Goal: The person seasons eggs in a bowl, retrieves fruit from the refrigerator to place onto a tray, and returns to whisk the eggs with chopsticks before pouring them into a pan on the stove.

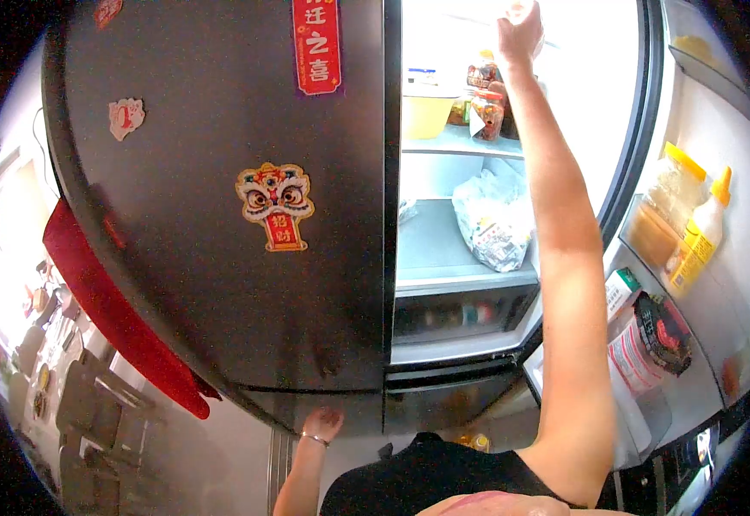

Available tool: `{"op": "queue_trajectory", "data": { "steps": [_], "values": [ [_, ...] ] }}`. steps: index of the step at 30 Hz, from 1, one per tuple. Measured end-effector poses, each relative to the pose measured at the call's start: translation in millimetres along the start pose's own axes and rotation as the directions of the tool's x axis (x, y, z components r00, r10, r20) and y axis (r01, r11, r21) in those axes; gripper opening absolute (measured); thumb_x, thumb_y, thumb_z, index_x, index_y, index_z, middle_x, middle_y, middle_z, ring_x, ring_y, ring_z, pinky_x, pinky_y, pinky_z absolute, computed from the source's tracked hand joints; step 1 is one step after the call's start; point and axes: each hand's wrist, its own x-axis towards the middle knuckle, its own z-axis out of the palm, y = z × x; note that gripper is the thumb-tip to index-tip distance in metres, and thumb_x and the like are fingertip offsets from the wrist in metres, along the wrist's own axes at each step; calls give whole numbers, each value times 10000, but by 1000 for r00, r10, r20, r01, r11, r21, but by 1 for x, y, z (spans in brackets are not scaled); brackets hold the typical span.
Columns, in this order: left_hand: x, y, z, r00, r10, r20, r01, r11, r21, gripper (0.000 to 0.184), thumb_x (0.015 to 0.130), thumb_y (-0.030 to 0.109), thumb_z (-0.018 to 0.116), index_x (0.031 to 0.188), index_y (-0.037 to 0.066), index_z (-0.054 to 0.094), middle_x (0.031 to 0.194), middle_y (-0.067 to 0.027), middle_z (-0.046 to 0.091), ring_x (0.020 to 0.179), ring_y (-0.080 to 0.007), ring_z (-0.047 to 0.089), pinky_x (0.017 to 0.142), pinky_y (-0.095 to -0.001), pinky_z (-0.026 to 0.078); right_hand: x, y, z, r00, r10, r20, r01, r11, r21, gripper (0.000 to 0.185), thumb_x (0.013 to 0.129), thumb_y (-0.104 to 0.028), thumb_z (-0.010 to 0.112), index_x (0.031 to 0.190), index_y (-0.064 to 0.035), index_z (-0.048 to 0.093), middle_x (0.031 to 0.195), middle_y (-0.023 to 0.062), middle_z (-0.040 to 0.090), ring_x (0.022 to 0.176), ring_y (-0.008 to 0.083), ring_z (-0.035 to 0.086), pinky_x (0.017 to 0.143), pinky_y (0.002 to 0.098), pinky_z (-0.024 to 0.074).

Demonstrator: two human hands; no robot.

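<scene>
My right hand (521, 36) is raised to the top of the open fridge, its fingers closed. Glare and the frame's edge hide what it may hold. Below it, jars with dark red contents (486, 115) stand on a shelf beside a yellow container (425, 116). A tied clear plastic bag (493, 219) lies one shelf lower, left of my forearm. My left hand (323, 423), with a bracelet at the wrist, is low in front of the shut dark fridge door (186, 284). It looks small and foreshortened, so its fingers cannot be made out.
The opened fridge door (693, 103) on the right holds a yellow-capped squeeze bottle (700, 236), a yellow-lidded jar (669, 193) and a black-topped package (650, 344). A drawer (452, 322) sits under the shelves. Red cloth (117, 318) hangs at left; chairs (91, 404) stand beyond.
</scene>
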Motion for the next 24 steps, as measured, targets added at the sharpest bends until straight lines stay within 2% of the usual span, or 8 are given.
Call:
{"op": "queue_trajectory", "data": {
  "steps": [2,4,5,7,12,17,20,24],
  "values": [
    [1,-12,36,997,23,-73,-20,999,43,182,872,119,474,1011,1,474,961,-164,525,889,-320,529,791,-429,474,35,5,-11,913,236,334,-284,953,103,655,831,-269,490,1384,-65,204,1427,153,236,1308,326,214,1089,408,144],
    [-3,-17,60,999,-2,-43,4,998,57,209,899,150,434,1036,-6,460,967,-167,518,894,-312,524,765,-418,484,70,40,6,967,-214,136,253,849,-464,249,879,-182,414,1091,-73,486,1106,137,531,994,247,532,825,424,449],
    [-4,-16,68,999,-38,24,37,998,52,226,911,165,414,1049,-10,454,958,-171,518,885,-307,526,749,-410,489,84,45,7,967,-216,135,255,814,-522,241,876,-181,417,1078,-70,488,1093,136,530,982,246,532,818,420,450],
    [-19,-22,95,991,21,-131,-18,1000,23,263,937,192,363,1074,-17,446,936,-176,522,868,-298,530,684,-376,502,95,55,5,984,28,176,65,863,-501,225,871,-181,423,1051,-64,491,1068,134,527,958,243,532,804,413,453],
    [44,21,11,991,-73,109,69,997,36,223,923,145,394,1037,-34,463,922,-169,531,830,-280,548,665,-359,508,91,76,17,784,541,304,-390,811,-437,191,857,-179,438,985,-50,498,1004,130,520,897,234,532,769,396,460],
    [-10,5,35,997,54,-54,-53,998,26,175,906,102,420,1037,-1,472,869,-150,566,734,-274,571,600,-346,501,96,77,4,662,683,308,-739,663,118,169,844,-177,454,920,-35,505,940,125,513,836,226,532,734,379,468],
    [-14,12,0,990,2,139,-9,999,50,221,879,72,455,1095,23,457,921,-166,575,762,-280,572,599,-342,495,122,43,-8,749,618,237,-614,515,598,162,836,-176,463,880,-27,510,902,123,509,800,222,532,713,368,472],
    [-54,-4,9,999,51,-10,-52,999,-16,329,828,25,513,1150,41,447,971,-179,578,823,-289,572,634,-331,501,157,46,-34,907,303,293,-420,576,701,149,816,-89,482,945,-16,495,801,89,545,709,207,560,639,318,497]
  ]
}}
